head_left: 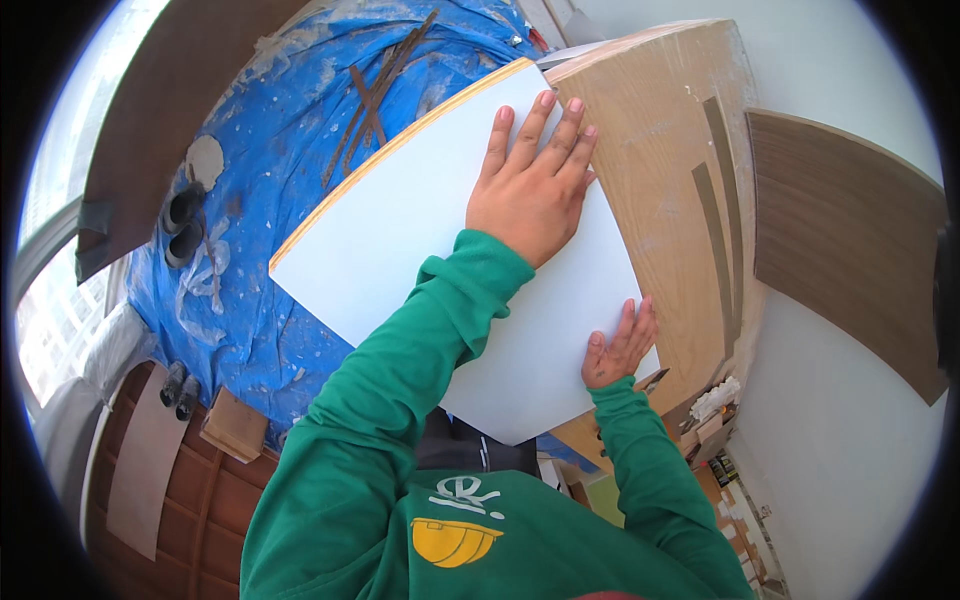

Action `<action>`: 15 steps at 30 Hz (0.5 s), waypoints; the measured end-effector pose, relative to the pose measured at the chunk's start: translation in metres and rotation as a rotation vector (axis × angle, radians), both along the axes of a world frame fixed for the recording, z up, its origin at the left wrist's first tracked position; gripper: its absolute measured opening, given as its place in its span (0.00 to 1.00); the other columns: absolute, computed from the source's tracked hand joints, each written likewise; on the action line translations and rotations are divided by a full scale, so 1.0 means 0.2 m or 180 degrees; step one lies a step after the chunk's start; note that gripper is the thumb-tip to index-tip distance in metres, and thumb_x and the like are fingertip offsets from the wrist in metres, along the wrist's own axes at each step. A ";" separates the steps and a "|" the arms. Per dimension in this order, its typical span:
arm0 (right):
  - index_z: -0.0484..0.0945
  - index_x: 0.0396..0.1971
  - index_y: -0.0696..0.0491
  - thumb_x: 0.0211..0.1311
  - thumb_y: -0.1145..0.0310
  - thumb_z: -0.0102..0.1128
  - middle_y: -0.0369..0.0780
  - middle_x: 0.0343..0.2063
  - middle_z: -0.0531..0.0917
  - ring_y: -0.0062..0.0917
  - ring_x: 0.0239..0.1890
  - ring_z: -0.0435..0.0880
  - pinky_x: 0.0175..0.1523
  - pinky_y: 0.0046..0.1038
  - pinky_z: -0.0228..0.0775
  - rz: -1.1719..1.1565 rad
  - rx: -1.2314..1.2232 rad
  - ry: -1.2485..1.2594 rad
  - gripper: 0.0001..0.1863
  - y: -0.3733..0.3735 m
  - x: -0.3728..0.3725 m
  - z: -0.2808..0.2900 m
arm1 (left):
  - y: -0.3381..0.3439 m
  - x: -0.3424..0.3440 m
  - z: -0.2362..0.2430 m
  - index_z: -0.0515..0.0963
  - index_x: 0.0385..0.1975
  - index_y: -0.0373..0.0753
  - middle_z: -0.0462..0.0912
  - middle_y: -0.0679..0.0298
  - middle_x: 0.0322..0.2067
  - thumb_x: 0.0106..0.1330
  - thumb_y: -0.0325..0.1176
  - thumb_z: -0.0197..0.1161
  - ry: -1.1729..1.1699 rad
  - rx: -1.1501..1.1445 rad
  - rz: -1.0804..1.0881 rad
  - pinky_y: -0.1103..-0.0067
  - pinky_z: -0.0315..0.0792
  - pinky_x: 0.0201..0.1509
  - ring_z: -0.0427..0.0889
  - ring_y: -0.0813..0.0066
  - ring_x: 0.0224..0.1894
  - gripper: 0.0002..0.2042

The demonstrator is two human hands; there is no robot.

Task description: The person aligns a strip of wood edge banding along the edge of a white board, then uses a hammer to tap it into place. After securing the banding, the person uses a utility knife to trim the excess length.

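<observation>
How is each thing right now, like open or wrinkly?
Left hand: open, flat on the white board
Right hand: open, at the white board's edge
White board: plain face showing
Blue sheet: creased, spotted
Brown strips: loose, some crossed
Shoes: unworn, two pairs
Green sleeves: wrinkled

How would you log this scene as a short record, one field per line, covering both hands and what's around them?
Left hand: flat on top, fingers spread
Right hand: laid at the right edge, fingers extended
Under the hands: white board with a yellowish far-left edge
Beside the board, right: wooden surface with two brown strips
Floor, left: blue sheet
By the right wall: dark brown panel
</observation>
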State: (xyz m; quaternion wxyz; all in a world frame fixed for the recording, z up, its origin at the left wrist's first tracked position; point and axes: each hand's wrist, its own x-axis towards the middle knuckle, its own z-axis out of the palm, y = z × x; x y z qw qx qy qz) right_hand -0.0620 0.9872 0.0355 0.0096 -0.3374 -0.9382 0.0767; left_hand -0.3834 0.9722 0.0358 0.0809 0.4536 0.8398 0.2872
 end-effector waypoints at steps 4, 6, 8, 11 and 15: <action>0.58 0.77 0.55 0.76 0.50 0.47 0.58 0.75 0.58 0.58 0.73 0.60 0.73 0.65 0.47 -0.0064 -0.0017 -0.0033 0.37 0.00 0.00 0.01 | 0.02 0.01 0.01 0.80 0.63 0.50 0.72 0.70 0.72 0.73 0.40 0.62 0.0092 -0.0066 -0.0125 0.56 0.50 0.82 0.62 0.63 0.78 0.20; 0.58 0.77 0.52 0.74 0.51 0.50 0.57 0.75 0.58 0.57 0.73 0.60 0.75 0.64 0.45 -0.0079 -0.0066 -0.0001 0.37 0.00 0.00 0.02 | 0.03 0.01 0.02 0.80 0.63 0.49 0.73 0.69 0.71 0.74 0.40 0.62 0.0126 0.0000 -0.0117 0.57 0.49 0.82 0.62 0.63 0.78 0.19; 0.58 0.77 0.51 0.72 0.51 0.52 0.55 0.76 0.57 0.56 0.74 0.60 0.75 0.63 0.45 -0.0121 -0.0124 0.0041 0.38 0.00 0.00 0.03 | 0.02 0.02 0.04 0.80 0.63 0.48 0.74 0.68 0.71 0.74 0.39 0.62 0.0185 -0.0028 -0.0140 0.57 0.48 0.82 0.62 0.62 0.78 0.19; 0.59 0.77 0.49 0.72 0.52 0.54 0.53 0.77 0.57 0.53 0.75 0.59 0.76 0.61 0.44 -0.0213 -0.0143 0.0091 0.38 0.00 0.00 0.05 | 0.02 0.02 0.03 0.80 0.64 0.46 0.73 0.65 0.71 0.74 0.38 0.62 0.0125 0.0141 -0.0188 0.57 0.47 0.82 0.62 0.61 0.78 0.19; 0.60 0.77 0.49 0.71 0.54 0.56 0.52 0.76 0.58 0.52 0.74 0.61 0.76 0.59 0.46 -0.0264 -0.0129 0.0111 0.37 -0.01 0.01 0.07 | -0.07 0.06 0.00 0.81 0.61 0.42 0.74 0.59 0.70 0.74 0.35 0.62 -0.0111 0.0583 -0.0036 0.56 0.46 0.82 0.62 0.57 0.78 0.18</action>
